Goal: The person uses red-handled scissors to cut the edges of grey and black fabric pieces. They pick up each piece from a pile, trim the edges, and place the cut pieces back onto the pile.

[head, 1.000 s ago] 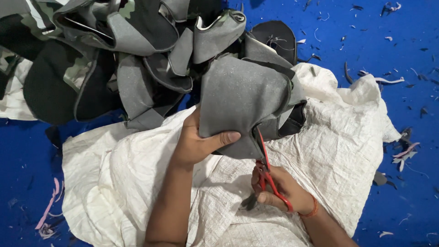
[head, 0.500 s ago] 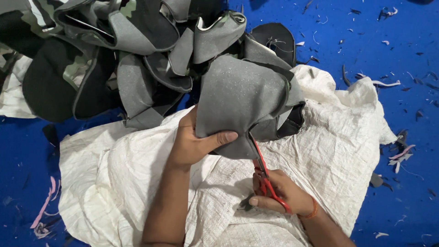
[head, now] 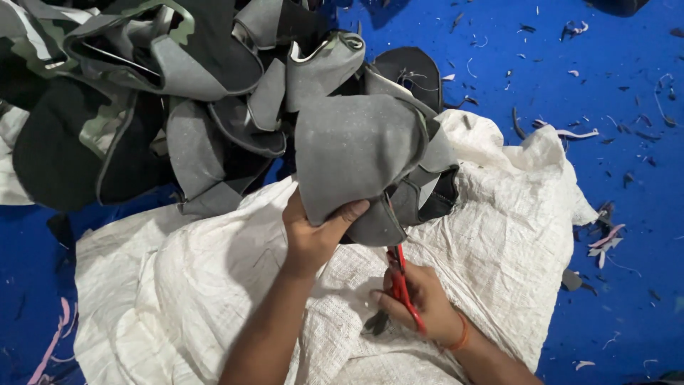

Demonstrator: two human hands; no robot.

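My left hand (head: 315, 232) grips the lower edge of a grey fabric piece (head: 356, 153), thumb on its front, holding it up over a white woven sack (head: 491, 214). My right hand (head: 420, 303) holds red-handled scissors (head: 400, 281), whose blades point up under the bottom edge of the grey piece. The blade tips are hidden by the fabric. A small dark offcut (head: 375, 322) lies just left of my right hand on the sack.
A heap of grey, black and camouflage fabric pieces (head: 164, 93) fills the upper left. The blue floor (head: 605, 107) on the right is scattered with small scraps (head: 602, 239). Pink strips (head: 53, 342) lie at lower left.
The grey piece and my left hand have shifted slightly left. My right hand with the scissors has stayed under the piece's bottom edge, moving little.
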